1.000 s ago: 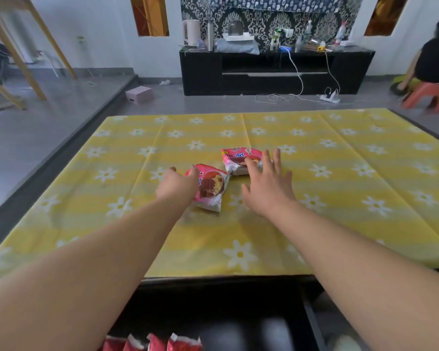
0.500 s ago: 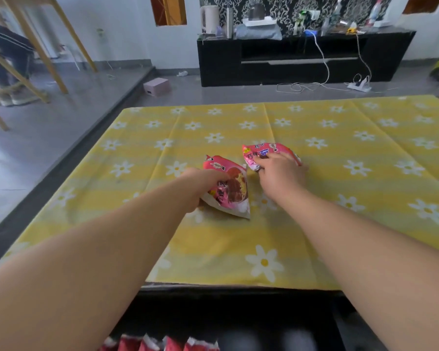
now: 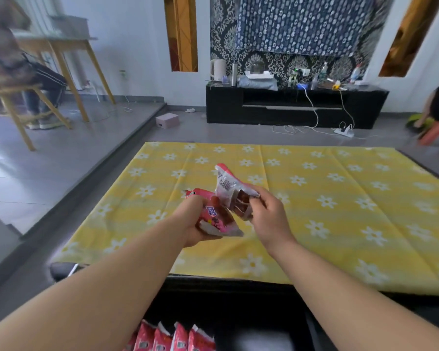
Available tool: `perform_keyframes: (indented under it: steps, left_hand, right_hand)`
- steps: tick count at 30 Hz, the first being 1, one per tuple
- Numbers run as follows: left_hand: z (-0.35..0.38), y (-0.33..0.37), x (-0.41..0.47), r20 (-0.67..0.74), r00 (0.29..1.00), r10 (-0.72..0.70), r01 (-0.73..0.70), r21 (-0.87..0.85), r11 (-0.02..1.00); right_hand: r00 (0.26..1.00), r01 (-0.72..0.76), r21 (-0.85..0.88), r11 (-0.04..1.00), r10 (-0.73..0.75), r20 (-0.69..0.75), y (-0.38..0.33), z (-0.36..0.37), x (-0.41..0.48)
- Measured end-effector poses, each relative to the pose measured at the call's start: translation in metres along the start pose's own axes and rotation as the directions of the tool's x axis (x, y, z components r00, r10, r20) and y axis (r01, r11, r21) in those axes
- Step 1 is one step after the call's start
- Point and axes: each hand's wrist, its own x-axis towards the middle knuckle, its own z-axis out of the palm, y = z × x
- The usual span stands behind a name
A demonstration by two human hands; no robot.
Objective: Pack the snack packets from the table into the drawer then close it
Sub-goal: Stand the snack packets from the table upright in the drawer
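Head view: left hand (image 3: 195,225) grips one snack packet (image 3: 214,217), right hand (image 3: 270,216) pinches a second packet (image 3: 228,187), both above the table (image 3: 352,211) toward its near edge. Pick-up looks done; next, lower them into the open drawer (image 3: 261,325) beside the packed row (image 3: 173,336).

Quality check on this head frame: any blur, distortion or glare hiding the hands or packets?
Head view: wide-angle stretch enlarges the forearms; the wooden chair far left is smeared; the left hand with its pink packet and the right hand with its silver-backed packet are fairly sharp; the packets in the drawer look soft; light even, no glare on the tablecloth.
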Motion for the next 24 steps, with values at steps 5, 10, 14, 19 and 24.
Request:
perform_keyframes:
  steps: [5,10,14,19,24]
  left_hand:
    - [-0.02,-0.007,-0.04,0.107,0.99,-0.091,0.109,-0.18,0.978]
    - [-0.033,-0.028,-0.083,0.113,0.992,-0.058,0.061,-0.028,0.998]
    - [-0.035,-0.051,-0.112,0.124,0.992,0.029,-0.036,0.061,0.997]
    - [-0.041,-0.075,-0.147,0.135,0.989,0.053,-0.037,-0.122,0.992]
    - [-0.058,-0.113,-0.166,0.161,0.987,0.026,-0.003,-0.141,0.99]
  right_hand:
    - [0.99,-0.03,-0.057,0.998,0.037,0.137,-0.019,0.002,-0.043]
    - [0.99,-0.047,-0.073,0.996,0.056,0.131,-0.044,0.011,-0.078]
    - [0.994,-0.052,-0.251,0.967,0.074,0.077,-0.056,0.022,-0.109]
    - [0.943,-0.223,-0.342,0.913,0.292,0.163,-0.069,0.033,-0.155]
    - [0.801,-0.445,-0.289,0.848,0.521,0.296,-0.063,0.04,-0.194]
